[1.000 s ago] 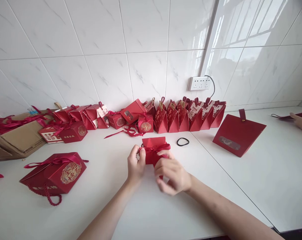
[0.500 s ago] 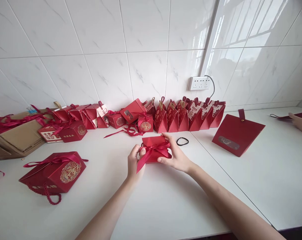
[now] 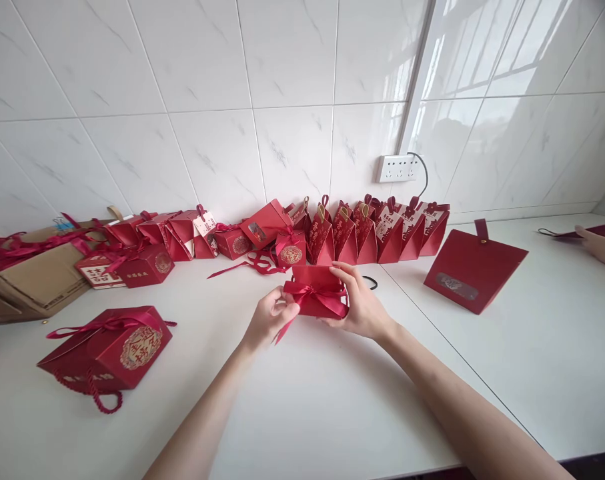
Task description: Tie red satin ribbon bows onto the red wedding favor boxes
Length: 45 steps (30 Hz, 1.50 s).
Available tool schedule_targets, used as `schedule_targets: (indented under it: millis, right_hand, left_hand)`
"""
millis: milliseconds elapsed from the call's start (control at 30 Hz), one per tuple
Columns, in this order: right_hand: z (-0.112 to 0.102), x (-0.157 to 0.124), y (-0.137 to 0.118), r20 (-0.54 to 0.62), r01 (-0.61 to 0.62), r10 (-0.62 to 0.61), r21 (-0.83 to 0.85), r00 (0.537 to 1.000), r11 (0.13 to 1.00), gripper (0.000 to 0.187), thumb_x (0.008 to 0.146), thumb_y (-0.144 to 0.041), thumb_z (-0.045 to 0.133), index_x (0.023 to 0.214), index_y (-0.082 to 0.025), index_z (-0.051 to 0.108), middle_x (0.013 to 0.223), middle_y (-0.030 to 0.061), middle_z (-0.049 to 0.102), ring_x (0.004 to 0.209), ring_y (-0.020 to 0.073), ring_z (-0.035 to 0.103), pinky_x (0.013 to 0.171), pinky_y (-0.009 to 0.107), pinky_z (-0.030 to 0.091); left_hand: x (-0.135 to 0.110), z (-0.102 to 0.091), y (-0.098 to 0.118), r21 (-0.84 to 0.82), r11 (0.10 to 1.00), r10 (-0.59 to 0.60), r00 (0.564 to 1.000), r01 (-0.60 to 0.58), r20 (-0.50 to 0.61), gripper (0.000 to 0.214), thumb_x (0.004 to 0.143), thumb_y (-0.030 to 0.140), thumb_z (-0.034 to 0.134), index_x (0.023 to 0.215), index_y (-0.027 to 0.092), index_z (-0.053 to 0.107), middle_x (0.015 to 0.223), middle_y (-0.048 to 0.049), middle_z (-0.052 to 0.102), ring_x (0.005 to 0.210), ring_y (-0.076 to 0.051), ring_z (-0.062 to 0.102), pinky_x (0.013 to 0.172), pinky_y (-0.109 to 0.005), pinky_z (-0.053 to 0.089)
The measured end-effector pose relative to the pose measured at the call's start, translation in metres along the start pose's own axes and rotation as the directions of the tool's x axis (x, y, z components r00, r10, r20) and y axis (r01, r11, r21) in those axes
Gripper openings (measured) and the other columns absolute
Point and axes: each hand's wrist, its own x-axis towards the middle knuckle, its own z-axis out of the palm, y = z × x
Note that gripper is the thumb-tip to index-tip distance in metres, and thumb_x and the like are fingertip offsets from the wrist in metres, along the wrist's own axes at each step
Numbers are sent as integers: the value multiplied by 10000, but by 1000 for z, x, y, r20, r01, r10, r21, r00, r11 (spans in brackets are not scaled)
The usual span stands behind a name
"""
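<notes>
A small red gift box [image 3: 313, 273] is between my two hands at the middle of the counter. A shiny red ribbon [image 3: 327, 304] crosses its front, tied in a bow with a tail hanging to the lower left. My left hand [image 3: 271, 317] pinches the ribbon at the box's left side, thumb and fingers together. Fingers over the top and thumb at the lower edge, my right hand [image 3: 358, 303] grips the right end of the box. Just behind that hand lies a black elastic loop [image 3: 371, 283], partly covered.
At left stands a larger red box [image 3: 105, 353] with bow and rope handle, near a cardboard carton [image 3: 37, 283]. Several red boxes [image 3: 365, 240] line the tiled wall, with loose ribbon [image 3: 247, 268] before them. A red pouch-shaped box [image 3: 475, 270] stands right. A socket strip [image 3: 397, 169] is on the wall.
The box has tilted and risen slightly, its bow now spread across the front. My left hand has shifted from the box's side to the ribbon, and my right hand now covers part of the black loop.
</notes>
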Motion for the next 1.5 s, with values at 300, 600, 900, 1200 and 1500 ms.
schedule_targets:
  millis: [300,600,900,1200,1500]
  right_hand:
    - [-3,0,12,-127,-73,67,-45,990,996,822,738,-538,685,1366,-217,262,1329,218,363,1100,332,555,768,473,578]
    - [-13,3,13,-268,-80,61,-60,961,995,800,743,-550,674,1348,-234,258,1305,197,380,1215,346,459,850,527,535]
    - [-6,1,8,-123,35,-48,-101,991,994,829,749,-543,679,1357,-225,212,1341,234,341,1201,368,481,767,498,576]
    - [-1,1,6,-93,85,-103,-177,990,980,807,767,-517,671,1361,-228,207,1343,241,357,1204,367,482,806,515,556]
    - [3,1,4,-77,146,-161,-171,984,974,780,784,-493,662,1362,-213,221,1362,251,355,1223,368,471,817,509,551]
  left_hand:
    - [3,5,-5,233,970,-42,995,63,-95,330,766,478,536,630,179,515,589,20,483,578,-124,461,551,-222,374]
    - [7,1,-20,274,948,-133,984,161,-119,271,706,401,567,579,164,598,503,27,470,496,-123,429,469,-220,327]
    - [1,-3,-3,215,966,236,839,-146,-491,274,846,412,411,679,200,461,657,2,477,649,-136,491,622,-245,425]
    - [-6,15,-11,840,301,805,592,-451,29,161,798,268,640,927,193,578,855,-48,573,831,-179,573,776,-309,491]
    - [-4,15,-14,890,254,790,612,-378,34,78,860,216,583,928,194,613,882,-48,596,812,-157,588,783,-290,467]
